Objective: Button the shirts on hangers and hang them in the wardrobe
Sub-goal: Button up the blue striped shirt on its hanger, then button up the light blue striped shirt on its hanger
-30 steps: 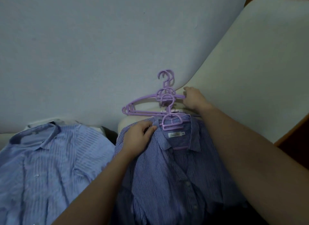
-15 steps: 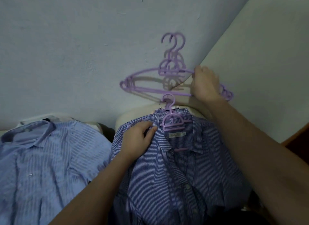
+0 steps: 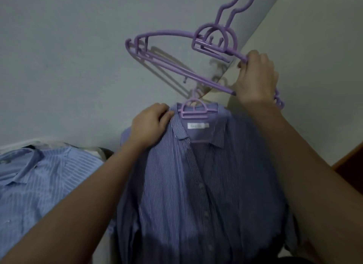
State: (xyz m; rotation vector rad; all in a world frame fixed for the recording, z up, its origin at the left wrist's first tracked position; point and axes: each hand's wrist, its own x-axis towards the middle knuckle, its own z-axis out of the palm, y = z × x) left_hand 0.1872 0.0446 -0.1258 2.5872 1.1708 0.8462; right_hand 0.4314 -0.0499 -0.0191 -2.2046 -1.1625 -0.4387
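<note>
Snag risk overhead
The dark striped shirt (image 3: 196, 185), open-necked, spreads below the left hand (image 3: 151, 126), which grips its shoulder beside its hanger (image 3: 193, 116); just beyond, the right hand (image 3: 255, 79) clutches two spare hangers (image 3: 206, 47), which could snag it and drag the shirt off.

surface: pale edge (image 3: 17, 144), mostly hidden | on it: 1 light-blue striped shirt (image 3: 39, 181), spread flat

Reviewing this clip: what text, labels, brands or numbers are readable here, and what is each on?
White neck label, inside the collar of the dark striped shirt: it carries print, but this is too blurred to read.
Purple hangers and pale striped shirt: no visible text.
</note>
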